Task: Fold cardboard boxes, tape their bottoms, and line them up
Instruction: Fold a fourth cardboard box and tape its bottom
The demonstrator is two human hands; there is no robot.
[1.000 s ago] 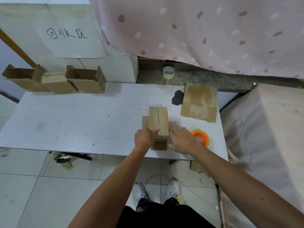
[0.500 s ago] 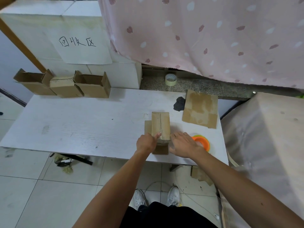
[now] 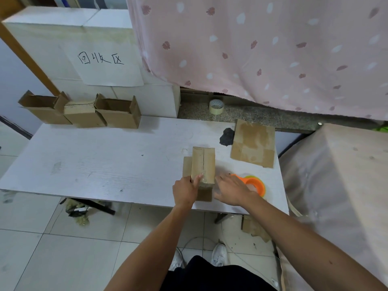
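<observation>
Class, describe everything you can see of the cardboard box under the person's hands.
The cardboard box is plain brown, standing on the white table near its front edge with its closed flaps up, their seam running lengthwise and covered by glossy clear tape. A loose flap juts out on its left side, another at the near end. The left hand grips its near left corner, thumb on top; the right hand lies flat beside its right side, by the orange tape dispenser.

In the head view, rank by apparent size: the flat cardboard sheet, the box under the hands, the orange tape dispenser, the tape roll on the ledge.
1. Flat cardboard sheet
2. Box under the hands, partly covered
3. Orange tape dispenser, partly hidden by the right hand
4. Tape roll, though it sits farthest away, so that is unsure
</observation>
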